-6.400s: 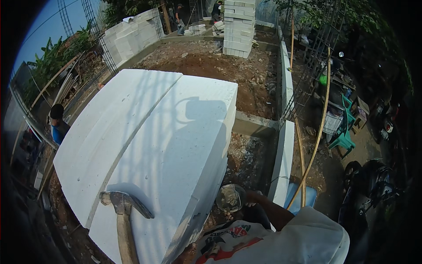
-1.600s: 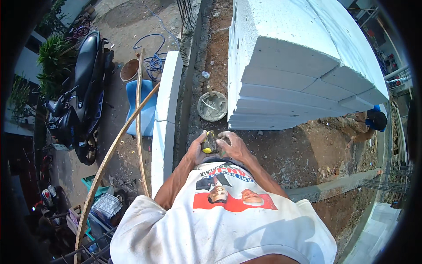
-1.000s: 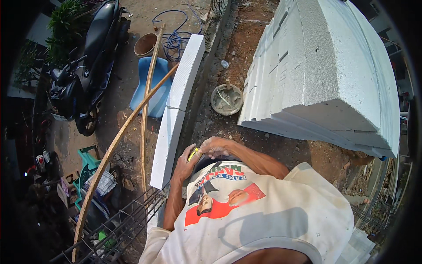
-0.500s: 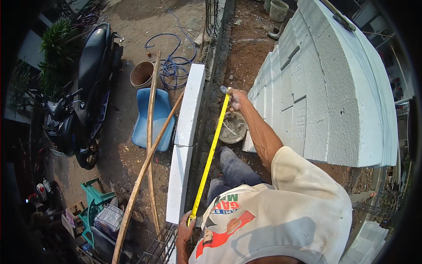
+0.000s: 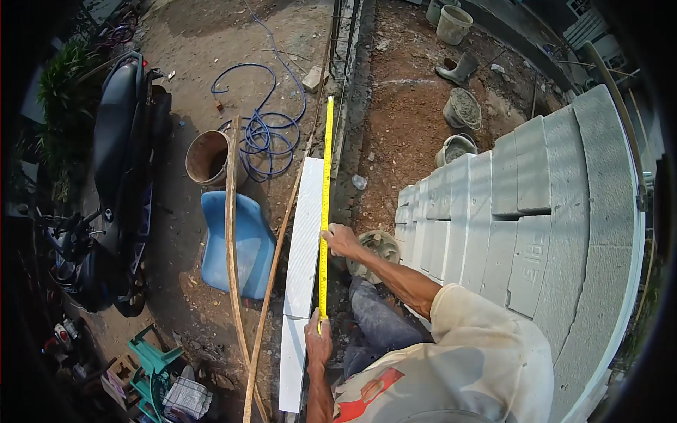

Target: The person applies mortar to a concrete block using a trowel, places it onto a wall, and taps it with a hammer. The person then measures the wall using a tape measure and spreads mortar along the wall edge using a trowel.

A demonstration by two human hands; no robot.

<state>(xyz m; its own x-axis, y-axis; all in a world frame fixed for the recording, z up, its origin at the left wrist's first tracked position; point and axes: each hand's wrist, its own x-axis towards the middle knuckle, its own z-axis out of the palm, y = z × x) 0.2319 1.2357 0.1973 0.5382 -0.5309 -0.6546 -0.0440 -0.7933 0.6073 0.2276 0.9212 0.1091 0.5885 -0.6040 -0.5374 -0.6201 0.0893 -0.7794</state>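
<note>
A yellow tape measure (image 5: 325, 176) stretches away from me along the right edge of a row of white lightweight blocks. Its free end reaches past the far block (image 5: 303, 243). My left hand (image 5: 318, 342) is closed round the near end of the tape, close to the joint with the near block (image 5: 291, 366); the fingers largely hide what is there. Farther along, my right hand (image 5: 341, 240) grips the tape's edge between thumb and fingers, beside the far block.
Tall stacked blocks (image 5: 486, 204) stand on the right. Two wooden strips (image 5: 232, 233) cross at the left, near a blue plastic seat (image 5: 238, 247), a bucket (image 5: 209, 158) and a coiled blue hose (image 5: 268, 134). A motorbike (image 5: 116, 155) stands farther left. Mortar buckets (image 5: 462, 109) sit beyond the stack.
My right hand has left the tape's far end and come nearer, now gripping it midway. The tape has shifted left and forward against the blocks. My left hand has moved forward to the joint.
</note>
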